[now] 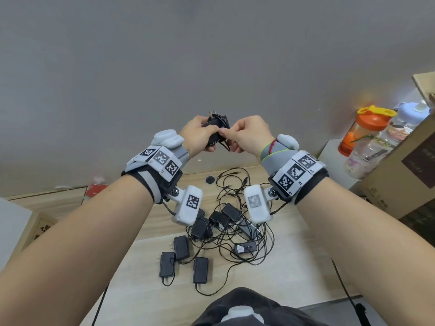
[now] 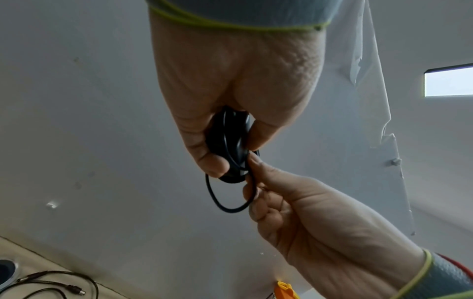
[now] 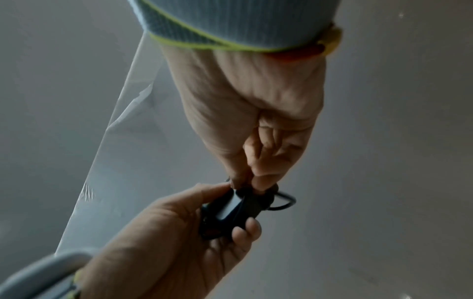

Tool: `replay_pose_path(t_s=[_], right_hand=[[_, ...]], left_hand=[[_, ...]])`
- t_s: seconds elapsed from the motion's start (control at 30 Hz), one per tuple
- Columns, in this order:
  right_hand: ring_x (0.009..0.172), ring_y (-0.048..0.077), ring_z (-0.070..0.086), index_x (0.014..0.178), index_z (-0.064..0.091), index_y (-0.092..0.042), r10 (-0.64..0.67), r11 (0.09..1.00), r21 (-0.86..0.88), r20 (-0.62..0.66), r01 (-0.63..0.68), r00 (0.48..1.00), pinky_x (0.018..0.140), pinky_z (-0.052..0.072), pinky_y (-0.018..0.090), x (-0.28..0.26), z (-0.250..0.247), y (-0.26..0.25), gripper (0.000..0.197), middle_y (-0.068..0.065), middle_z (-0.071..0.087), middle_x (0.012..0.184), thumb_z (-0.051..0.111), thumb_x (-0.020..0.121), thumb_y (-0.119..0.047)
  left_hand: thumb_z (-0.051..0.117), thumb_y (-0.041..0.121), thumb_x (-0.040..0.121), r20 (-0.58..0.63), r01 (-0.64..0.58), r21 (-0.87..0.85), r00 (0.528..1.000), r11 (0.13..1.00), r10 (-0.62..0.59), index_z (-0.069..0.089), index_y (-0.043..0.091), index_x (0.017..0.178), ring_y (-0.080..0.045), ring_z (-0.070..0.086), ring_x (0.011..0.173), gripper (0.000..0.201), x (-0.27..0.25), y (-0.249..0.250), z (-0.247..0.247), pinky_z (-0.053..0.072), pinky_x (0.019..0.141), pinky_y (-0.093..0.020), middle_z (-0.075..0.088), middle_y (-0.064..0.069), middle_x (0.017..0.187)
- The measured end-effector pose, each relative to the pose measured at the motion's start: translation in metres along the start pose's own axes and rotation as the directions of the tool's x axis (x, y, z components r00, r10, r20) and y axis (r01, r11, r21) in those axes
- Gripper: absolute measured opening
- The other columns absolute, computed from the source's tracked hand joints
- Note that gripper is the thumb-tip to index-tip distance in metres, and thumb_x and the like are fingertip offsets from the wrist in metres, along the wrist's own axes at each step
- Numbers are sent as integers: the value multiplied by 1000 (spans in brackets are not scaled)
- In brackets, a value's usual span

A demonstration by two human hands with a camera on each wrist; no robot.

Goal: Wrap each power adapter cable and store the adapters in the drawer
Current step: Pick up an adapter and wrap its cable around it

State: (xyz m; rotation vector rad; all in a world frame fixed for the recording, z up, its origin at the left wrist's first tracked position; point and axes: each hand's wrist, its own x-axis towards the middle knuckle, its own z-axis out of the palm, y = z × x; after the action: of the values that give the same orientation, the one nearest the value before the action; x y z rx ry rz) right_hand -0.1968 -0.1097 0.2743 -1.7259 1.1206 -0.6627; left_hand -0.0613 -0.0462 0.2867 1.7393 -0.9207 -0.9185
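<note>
Both my hands are raised in front of the grey wall, above the table. My left hand [image 1: 210, 135] [image 2: 234, 151] [image 3: 235, 206] grips a black power adapter [image 1: 216, 125] [image 2: 227, 139] [image 3: 227, 210] with its prongs pointing up and its cable wound around the body. My right hand [image 1: 223, 132] [image 2: 252, 176] [image 3: 244, 182] pinches the thin black cable [image 2: 220, 204] [image 3: 286, 199] right beside the adapter; a short loop of it hangs free below. Where the cable ends is hidden by the fingers.
On the wooden table [image 1: 294, 255] lies a tangled pile of adapters and cables [image 1: 230, 224]. Three adapters [image 1: 181, 247] lie apart in front of it. Bottles [image 1: 362, 130] and a cardboard box [image 1: 400, 175] stand at the right; a round cable hole [image 1: 210, 179] sits near the wall.
</note>
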Motion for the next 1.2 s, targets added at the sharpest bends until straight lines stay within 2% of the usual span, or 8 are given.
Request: replay_pose_path(t_s=[0.13,0.23,0.33,0.47,0.57,0.87,1.07,1.2], right_hand=[[59,22,70,82,58,-17,-82,991,-116,-86,72,993,66,59,37,3,3,1,33,-1,68,68,82,75,-39],[71,26,68,74,62,-16,-158,964,-227,-82,136,984,76,56,40,4,6,0,27,3,70,73,76,80,-37],[74,26,57,73,58,-15,-198,912,-376,-48,166,979,68,42,30,4,5,-2,30,2,62,71,68,88,-39],[78,28,51,68,44,-21,-212,854,-491,-30,171,977,65,35,32,4,8,-1,38,1,57,76,58,93,-46],[78,31,47,77,46,-16,-215,832,-528,-26,170,976,64,30,32,2,11,-2,36,6,55,79,50,97,-46],[80,21,63,83,67,-13,-179,928,-341,-47,153,983,73,48,28,-1,5,0,24,-4,65,69,68,84,-37],[78,29,59,72,56,-17,-235,876,-455,-112,161,965,73,49,36,5,5,2,23,0,61,69,59,87,-34],[79,21,57,96,52,-18,-288,911,-339,-119,234,950,69,42,29,5,5,9,29,-3,60,85,69,84,-38]], left_hand=[[59,17,93,-12,-10,15,1000,1000,10,53,10,123,-22,61,62,32,1,-1,0,56,66,-35,62,-17,111],[58,16,93,-3,-11,18,1000,1000,11,52,9,126,-23,60,62,34,1,0,1,55,62,-33,62,-20,115],[57,15,93,16,-11,24,1000,1000,11,53,10,123,-25,58,62,31,0,2,1,54,62,-33,63,-19,109],[57,14,92,11,4,27,1000,1000,-4,58,9,120,-25,57,56,28,1,4,0,52,53,-28,64,-16,101],[53,16,93,13,19,19,1000,1000,-19,63,14,96,-23,55,50,10,1,6,-1,47,48,-28,62,-12,82],[50,25,100,-10,35,-9,999,999,-35,61,7,102,-19,54,41,21,8,0,2,47,43,-24,59,-15,86],[47,23,102,19,-4,31,1000,1000,3,56,8,120,-19,59,47,25,4,-1,5,52,49,-24,63,-14,92],[51,22,100,12,13,-5,1000,1000,-13,61,11,114,-21,57,45,21,5,2,3,48,44,-24,63,-16,92]])
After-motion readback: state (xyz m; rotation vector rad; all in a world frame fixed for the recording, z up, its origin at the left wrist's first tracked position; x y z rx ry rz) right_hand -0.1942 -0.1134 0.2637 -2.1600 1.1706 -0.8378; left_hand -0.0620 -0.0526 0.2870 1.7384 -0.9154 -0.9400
